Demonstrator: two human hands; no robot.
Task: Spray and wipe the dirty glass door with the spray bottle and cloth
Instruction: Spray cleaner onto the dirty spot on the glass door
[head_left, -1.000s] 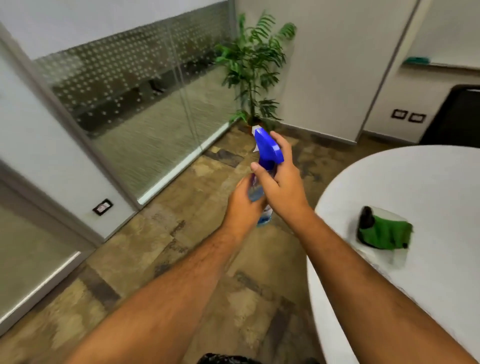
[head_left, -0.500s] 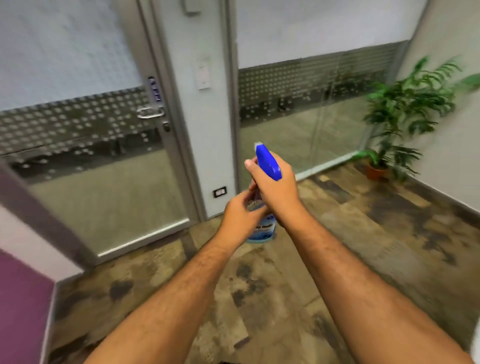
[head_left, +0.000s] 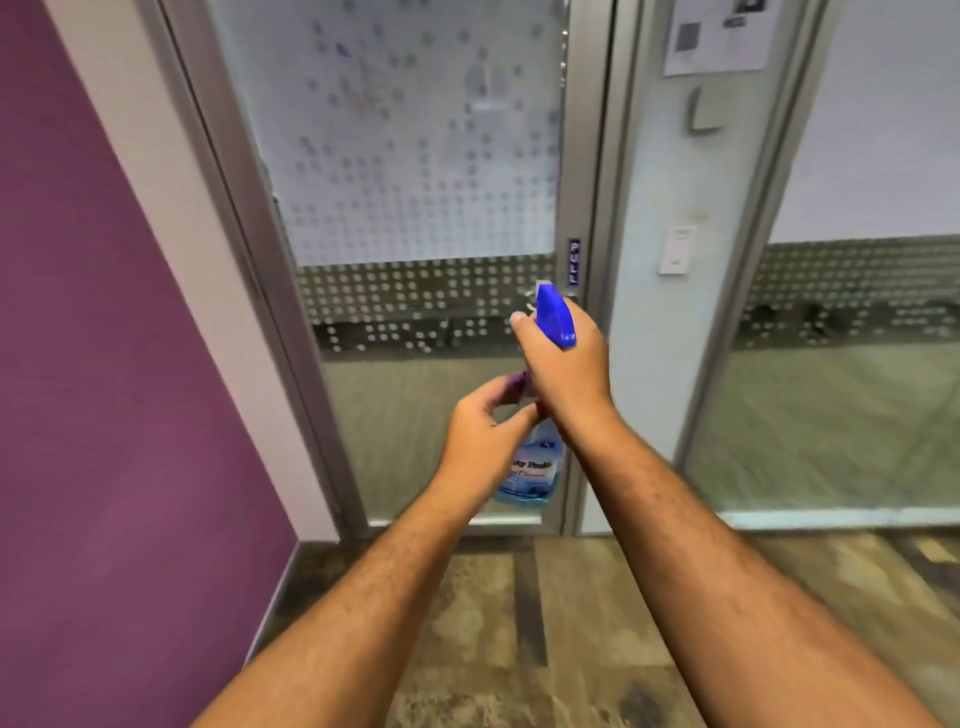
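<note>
The spray bottle (head_left: 532, 467) has a clear body of blue liquid and a blue trigger head, and it hangs upright in front of me. My right hand (head_left: 566, 374) grips its neck and trigger head, nozzle pointing at the glass door (head_left: 415, 182). My left hand (head_left: 478, 436) curls loosely at the bottle's shoulder just below, thumb and fingertips touching it. The door stands straight ahead in a metal frame. It has frosted dotted film and faint smudges on its upper pane. Its handle is mostly hidden behind the spray head. No cloth is in view.
A purple wall (head_left: 104, 364) runs along the left. Right of the door is a pale pillar with a wall switch (head_left: 675, 254) and a paper notice (head_left: 717, 36), then a fixed glass panel (head_left: 857, 415). Mottled brown floor lies underfoot.
My view has swung left from the table and plant, so the door now faces me closer. Both hands stayed on the bottle, and the left hand's grip has loosened.
</note>
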